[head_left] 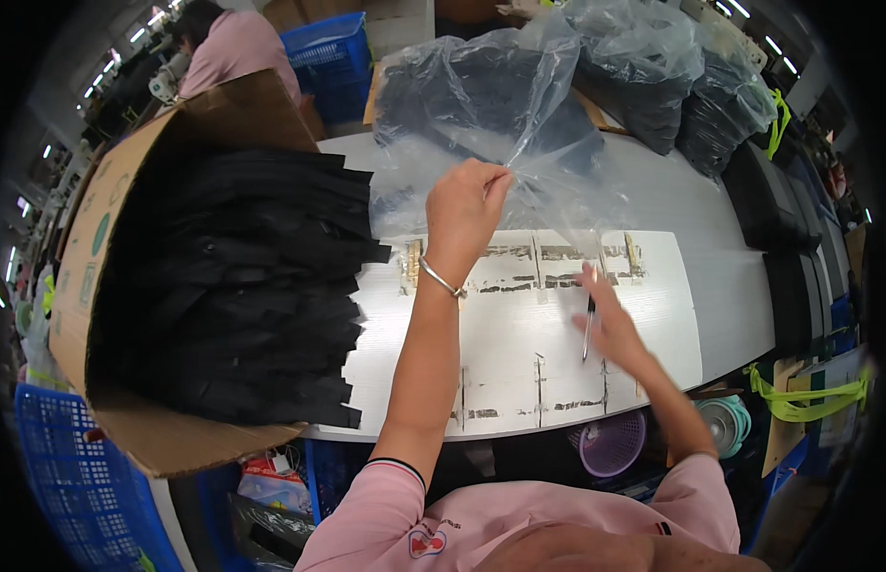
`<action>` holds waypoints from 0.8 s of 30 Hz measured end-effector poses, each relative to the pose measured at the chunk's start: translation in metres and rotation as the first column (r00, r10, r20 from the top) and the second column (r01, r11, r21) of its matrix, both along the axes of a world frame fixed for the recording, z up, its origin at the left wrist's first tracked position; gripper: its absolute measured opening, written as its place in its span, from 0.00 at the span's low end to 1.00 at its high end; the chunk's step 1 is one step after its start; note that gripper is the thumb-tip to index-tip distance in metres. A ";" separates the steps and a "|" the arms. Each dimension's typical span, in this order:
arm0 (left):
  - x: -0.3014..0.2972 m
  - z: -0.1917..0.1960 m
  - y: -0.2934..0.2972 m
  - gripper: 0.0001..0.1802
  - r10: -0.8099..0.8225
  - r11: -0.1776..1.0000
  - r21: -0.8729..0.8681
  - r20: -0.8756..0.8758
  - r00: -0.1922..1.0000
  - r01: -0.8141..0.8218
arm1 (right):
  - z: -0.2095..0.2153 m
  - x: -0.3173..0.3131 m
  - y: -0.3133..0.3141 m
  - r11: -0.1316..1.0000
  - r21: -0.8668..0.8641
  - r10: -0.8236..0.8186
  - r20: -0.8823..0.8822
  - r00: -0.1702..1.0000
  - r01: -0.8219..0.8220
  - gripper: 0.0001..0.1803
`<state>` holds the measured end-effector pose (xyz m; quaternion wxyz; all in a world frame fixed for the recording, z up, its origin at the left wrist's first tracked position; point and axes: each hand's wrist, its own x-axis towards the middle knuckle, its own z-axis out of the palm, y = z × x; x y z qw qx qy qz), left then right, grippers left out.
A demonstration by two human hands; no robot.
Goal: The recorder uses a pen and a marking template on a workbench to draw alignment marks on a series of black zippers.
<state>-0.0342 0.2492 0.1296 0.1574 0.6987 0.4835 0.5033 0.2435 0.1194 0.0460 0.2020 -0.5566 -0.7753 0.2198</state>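
My left hand [465, 210], with a silver bangle at the wrist, pinches the gathered edge of a large clear plastic bag [548, 86]. Dark items fill the bag, which lies on the far side of the table; what they are cannot be made out through the plastic. My right hand [610, 319] is a little lower and to the right, smeared by motion. A slim dark pen [589, 324] sticks out from between its fingers, tip toward me. Beneath both hands lies a white board [500, 334] marked with dark tape strips.
An open cardboard box [128, 238] on the left holds stacked black fabric strips [233, 276]. More filled plastic bags [643, 86] stand at the back right, above black blocks [767, 200]. Blue crates [328, 62] and a purple basket [610, 443] surround the table. Another person [238, 52] sits far left.
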 end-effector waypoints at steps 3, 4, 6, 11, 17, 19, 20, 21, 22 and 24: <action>-0.002 -0.008 0.001 0.08 0.072 0.991 0.116 -0.003 0.997 -0.071 | -0.013 -0.020 -0.064 0.997 0.071 -0.034 -0.055 0.998 0.038 0.36; 0.003 -0.009 0.003 0.08 0.073 0.990 0.122 0.000 0.997 -0.073 | -0.015 -0.022 -0.079 0.989 0.078 -0.111 -0.127 0.986 0.122 0.34; 0.011 -0.010 0.005 0.04 0.140 0.965 0.212 0.087 0.986 -0.156 | -0.035 -0.023 -0.094 0.967 0.191 -0.154 -0.084 0.984 0.168 0.32; 0.021 -0.004 -0.025 0.07 0.189 0.907 0.367 0.087 0.978 -0.208 | -0.037 -0.029 -0.089 0.922 0.253 -0.265 -0.140 0.954 0.293 0.26; -0.006 -0.025 -0.148 0.07 0.097 0.946 0.313 -0.024 0.995 -0.085 | -0.046 -0.027 -0.086 0.903 0.373 -0.213 -0.045 0.976 0.214 0.24; -0.027 -0.054 -0.190 0.07 0.148 0.973 0.186 -0.035 0.988 -0.139 | -0.047 -0.029 -0.088 0.897 0.382 -0.235 -0.020 0.972 0.225 0.24; -0.038 -0.066 -0.209 0.07 0.178 0.977 0.129 -0.062 0.982 -0.169 | -0.051 -0.027 -0.088 0.889 0.401 -0.235 -0.016 0.972 0.221 0.24; -0.049 -0.077 -0.230 0.07 0.207 0.977 0.069 -0.094 0.974 -0.201 | -0.054 -0.026 -0.089 0.900 0.377 -0.228 -0.020 0.973 0.219 0.24; -0.060 -0.089 -0.249 0.06 0.239 0.971 0.022 -0.108 0.965 -0.238 | -0.054 -0.026 -0.090 0.889 0.407 -0.234 0.012 0.972 0.210 0.23; -0.074 -0.103 -0.284 0.06 0.300 0.952 -0.032 -0.103 0.948 -0.304 | -0.051 -0.027 -0.093 0.875 0.436 -0.257 0.049 0.965 0.210 0.23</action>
